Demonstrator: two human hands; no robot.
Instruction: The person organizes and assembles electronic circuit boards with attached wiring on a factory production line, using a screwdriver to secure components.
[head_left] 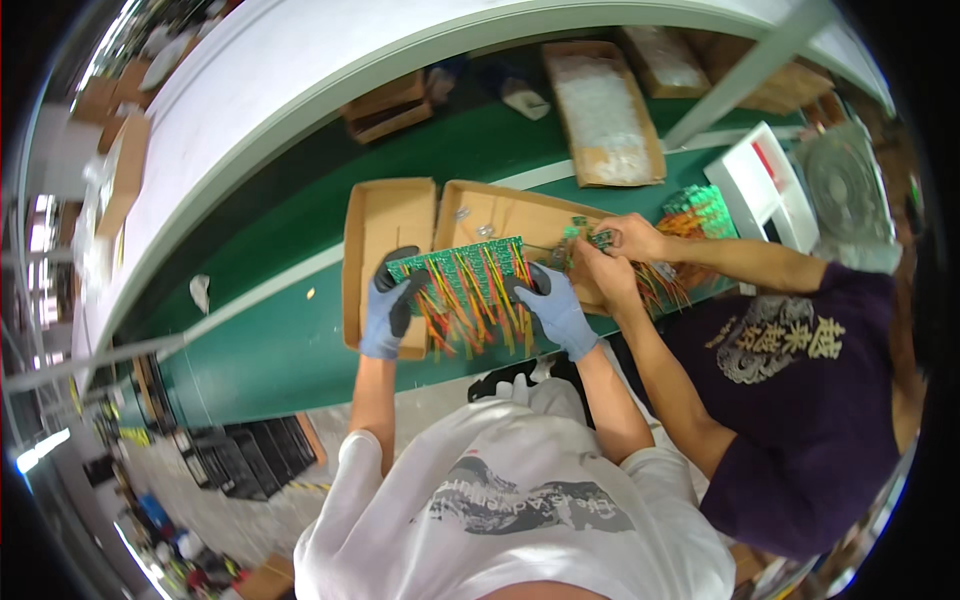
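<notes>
Already a stack of green circuit boards with red, yellow and orange wire leads (465, 290) is gathered and held up above the green tabletop (280, 350), just in front of the open shallow brown cardboard box (390, 215). The left hand (388, 310), in a pale blue glove with dark fingers (398, 262), is clenched on the stack's left edge; the right hand (553, 308), gloved alike, grips its right edge. Judging by this, the bundle is squared up but not yet set down anywhere. Beside them, a co-worker's bare hands (612, 255) pinch a small green board above a second brown cardboard box (505, 215), where more wired boards (697, 212) lie at the far right, seemingly unsorted.
</notes>
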